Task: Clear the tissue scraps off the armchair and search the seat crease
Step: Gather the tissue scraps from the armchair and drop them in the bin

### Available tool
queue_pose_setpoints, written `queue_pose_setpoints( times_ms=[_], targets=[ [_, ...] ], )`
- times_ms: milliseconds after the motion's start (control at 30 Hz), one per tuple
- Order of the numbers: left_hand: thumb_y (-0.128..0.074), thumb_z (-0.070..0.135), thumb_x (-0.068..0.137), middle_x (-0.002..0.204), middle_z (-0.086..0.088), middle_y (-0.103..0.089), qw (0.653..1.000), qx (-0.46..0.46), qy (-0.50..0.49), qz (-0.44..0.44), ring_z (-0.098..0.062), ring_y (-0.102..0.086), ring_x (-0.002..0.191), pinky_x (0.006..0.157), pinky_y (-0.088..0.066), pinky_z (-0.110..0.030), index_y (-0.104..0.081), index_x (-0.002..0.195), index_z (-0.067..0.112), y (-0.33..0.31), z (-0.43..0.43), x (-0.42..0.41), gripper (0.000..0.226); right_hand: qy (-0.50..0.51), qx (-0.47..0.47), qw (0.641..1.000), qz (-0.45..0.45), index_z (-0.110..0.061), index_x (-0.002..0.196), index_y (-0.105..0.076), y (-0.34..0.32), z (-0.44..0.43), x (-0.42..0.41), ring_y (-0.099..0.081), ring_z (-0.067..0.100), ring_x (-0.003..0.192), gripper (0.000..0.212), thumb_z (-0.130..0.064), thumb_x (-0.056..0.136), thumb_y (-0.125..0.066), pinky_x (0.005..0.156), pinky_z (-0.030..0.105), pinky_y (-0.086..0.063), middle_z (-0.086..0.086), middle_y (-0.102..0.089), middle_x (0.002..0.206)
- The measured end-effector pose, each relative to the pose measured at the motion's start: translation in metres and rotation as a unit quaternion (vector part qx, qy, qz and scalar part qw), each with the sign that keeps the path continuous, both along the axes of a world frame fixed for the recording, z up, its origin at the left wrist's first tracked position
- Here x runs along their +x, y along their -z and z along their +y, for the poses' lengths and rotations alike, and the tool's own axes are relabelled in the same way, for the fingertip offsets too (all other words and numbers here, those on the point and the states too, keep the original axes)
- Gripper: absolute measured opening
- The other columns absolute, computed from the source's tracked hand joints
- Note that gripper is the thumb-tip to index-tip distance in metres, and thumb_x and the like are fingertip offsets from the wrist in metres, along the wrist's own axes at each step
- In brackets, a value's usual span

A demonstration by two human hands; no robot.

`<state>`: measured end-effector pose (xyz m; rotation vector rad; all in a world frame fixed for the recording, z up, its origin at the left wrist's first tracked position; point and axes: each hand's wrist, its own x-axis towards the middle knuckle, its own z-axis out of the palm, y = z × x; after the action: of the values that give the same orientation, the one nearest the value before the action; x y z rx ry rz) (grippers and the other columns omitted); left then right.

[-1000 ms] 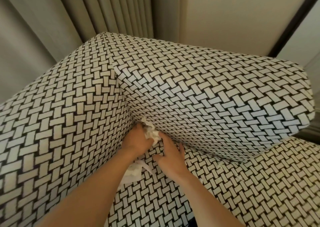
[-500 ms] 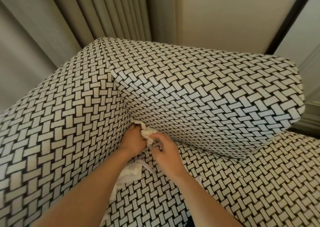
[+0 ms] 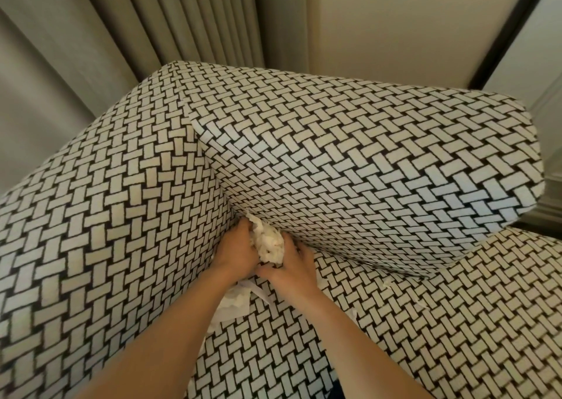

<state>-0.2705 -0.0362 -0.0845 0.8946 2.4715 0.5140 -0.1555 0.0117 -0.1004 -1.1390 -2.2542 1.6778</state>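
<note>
Fingers of the left hand (image 3: 235,251) are curling round a crumpled tissue wad (image 3: 267,243), gripping it from the left. The right hand (image 3: 292,269) is cupping the same wad from the right and below, with its thumb reaching under it and its fingers lying along its side. Both hands are working at the seat crease (image 3: 307,246) in the inner corner of the armchair (image 3: 121,216), where the armrest (image 3: 91,185) on the person's left, the back cushion (image 3: 365,170) and the seat (image 3: 441,338) are meeting. A flatter tissue piece (image 3: 235,303) is lying on the seat, partly hidden under the left forearm. Small white scraps (image 3: 387,283) are lying on the seat just in front of the back cushion, apart from the hands. A pleated curtain (image 3: 182,18) is hanging behind the chair.
</note>
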Motion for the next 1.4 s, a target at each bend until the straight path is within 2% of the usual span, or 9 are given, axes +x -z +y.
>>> queue_pose_setpoints(
  times_ms=[233,333,500,667,800,933,1100,1233,1400],
  targets=[
    [-0.055,-0.003,0.083,0.098,-0.001,-0.057,0.990,0.113,-0.050,-0.073,-0.023,-0.059,0.094,0.074,-0.049,-0.029,-0.043,0.119,0.009,-0.001,-0.012,0.006,0.040,0.029,-0.090,0.993,0.067,-0.051,0.116,-0.043,-0.008,0.010,0.007,-0.042,0.015,0.122,0.052,-0.027,0.077,-0.068,0.102,0.030,-0.039,-0.008,-0.047,0.121],
    [-0.056,-0.007,0.080,0.091,0.001,-0.057,0.986,0.130,-0.048,-0.090,-0.017,-0.058,0.084,0.061,-0.043,-0.021,-0.040,0.124,0.010,-0.005,-0.022,0.013,0.050,0.043,-0.115,0.987,0.101,-0.028,0.125,-0.051,-0.014,0.012,0.015,-0.054,-0.005,0.098,0.044,-0.012,0.086,-0.064,0.076,0.006,-0.042,-0.014,-0.057,0.106],
    [-0.062,0.004,0.082,0.087,0.005,-0.059,0.987,0.137,-0.022,-0.086,-0.008,-0.056,0.073,0.054,-0.040,-0.013,-0.039,0.112,0.024,-0.016,-0.036,0.023,0.042,0.056,-0.129,0.985,0.101,-0.024,0.128,-0.051,-0.028,0.011,0.028,-0.056,0.004,0.101,0.044,-0.015,0.087,-0.062,0.076,0.011,-0.042,-0.005,-0.060,0.117],
    [-0.068,0.000,0.076,0.095,0.002,-0.064,0.982,0.159,0.000,-0.106,-0.019,-0.063,0.085,0.071,-0.053,-0.038,-0.046,0.105,0.031,-0.034,-0.048,0.041,0.048,0.084,-0.136,0.980,0.121,-0.024,0.124,-0.045,-0.043,0.005,0.046,-0.056,-0.004,0.086,0.031,-0.018,0.094,-0.053,0.057,0.003,-0.042,-0.005,-0.059,0.110],
    [-0.069,0.005,0.079,0.097,0.011,-0.061,0.980,0.166,0.031,-0.103,-0.010,-0.063,0.088,0.077,-0.055,-0.031,-0.050,0.107,0.029,-0.047,-0.054,0.055,0.042,0.105,-0.093,0.984,0.107,-0.015,0.120,-0.039,-0.056,-0.003,0.062,-0.058,-0.001,0.079,0.025,-0.023,0.098,-0.047,0.055,0.011,-0.049,-0.008,-0.058,0.097],
    [-0.061,0.001,0.083,0.094,0.009,-0.057,0.988,0.130,0.045,-0.075,-0.003,-0.056,0.078,0.068,-0.050,-0.016,-0.050,0.099,0.020,-0.059,-0.060,0.070,0.028,0.091,-0.038,0.992,0.074,-0.022,0.104,-0.039,-0.065,-0.011,0.080,-0.060,0.000,0.079,0.012,-0.031,0.098,-0.046,0.076,0.031,-0.055,-0.006,-0.060,0.092],
    [-0.060,0.016,0.089,0.139,-0.001,-0.046,0.993,0.104,0.044,-0.030,-0.017,-0.040,0.128,0.106,-0.031,-0.031,-0.044,0.138,0.020,-0.058,-0.072,0.079,0.051,0.121,0.021,0.989,0.084,-0.020,0.090,-0.060,-0.071,-0.011,0.092,-0.058,0.005,0.075,0.014,-0.031,0.094,-0.053,0.069,0.021,-0.049,-0.007,-0.061,0.082],
    [-0.058,0.019,0.091,0.145,0.001,-0.040,0.994,0.107,0.027,-0.018,-0.014,-0.036,0.132,0.109,-0.027,-0.029,-0.044,0.137,0.025,-0.060,-0.085,0.085,0.049,0.145,-0.017,0.986,0.083,-0.012,0.094,-0.064,-0.072,-0.015,0.098,-0.062,0.021,0.085,0.016,-0.024,0.093,-0.054,0.071,0.028,-0.048,0.006,-0.067,0.093],
    [-0.056,0.018,0.091,0.147,0.001,-0.038,0.995,0.096,0.028,0.009,-0.014,-0.033,0.135,0.108,-0.027,-0.027,-0.044,0.138,0.024,-0.064,-0.093,0.088,0.049,0.122,0.005,0.990,0.069,-0.018,0.106,-0.057,-0.079,-0.020,0.106,-0.057,0.015,0.076,0.025,-0.002,0.088,-0.050,0.067,0.029,-0.049,0.001,-0.061,0.098]
  ],
)
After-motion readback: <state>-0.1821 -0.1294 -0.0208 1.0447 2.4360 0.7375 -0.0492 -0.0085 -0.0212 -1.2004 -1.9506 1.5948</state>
